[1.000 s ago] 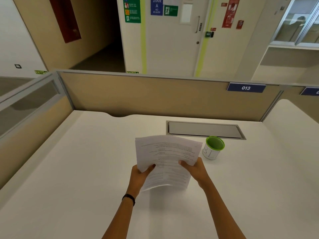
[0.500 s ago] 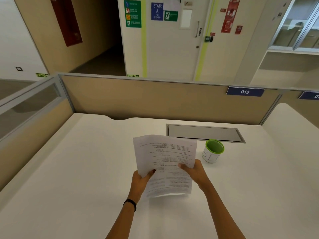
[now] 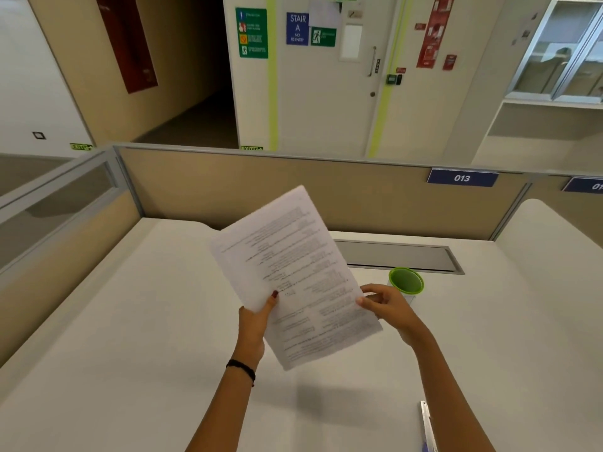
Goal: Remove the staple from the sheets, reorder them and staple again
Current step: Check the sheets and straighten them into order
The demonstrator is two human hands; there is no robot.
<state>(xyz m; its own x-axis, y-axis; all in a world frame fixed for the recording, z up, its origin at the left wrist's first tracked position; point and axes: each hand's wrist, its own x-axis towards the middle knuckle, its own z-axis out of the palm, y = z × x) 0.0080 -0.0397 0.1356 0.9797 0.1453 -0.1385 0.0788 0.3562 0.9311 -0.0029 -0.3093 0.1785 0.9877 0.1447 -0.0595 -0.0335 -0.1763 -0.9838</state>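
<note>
Head view first: where are the sheets (image 3: 293, 275) right now?

— I see them held up in the air over the middle of the bench (image 3: 130, 321), not touching it. They are tilted, the top corner leaning away toward the beige partition (image 3: 375, 197), with the printed side facing me.

— What is the left hand doing?

— My left hand (image 3: 254, 324) grips the left edge low down. The thumb lies across the printed face and the rest of the fingers are hidden behind the paper. The forearm comes up from the bottom of the view, and there is a dark wristband (image 3: 241, 368) at the wrist.

— And the right?

— My right hand (image 3: 388, 305) is at the opposite edge with the fingers curled. The thumb tip and forefinger pinch the paper's right side. That forearm comes in from the lower right and the wrist is bent inward.

— Anything close by?

— A green cup (image 3: 406, 281) stands on the bench just beyond the right hand, partly hidden by it. A grey flap (image 3: 398, 256) is set into the bench behind the cup. I cannot make out a staple from here.
</note>
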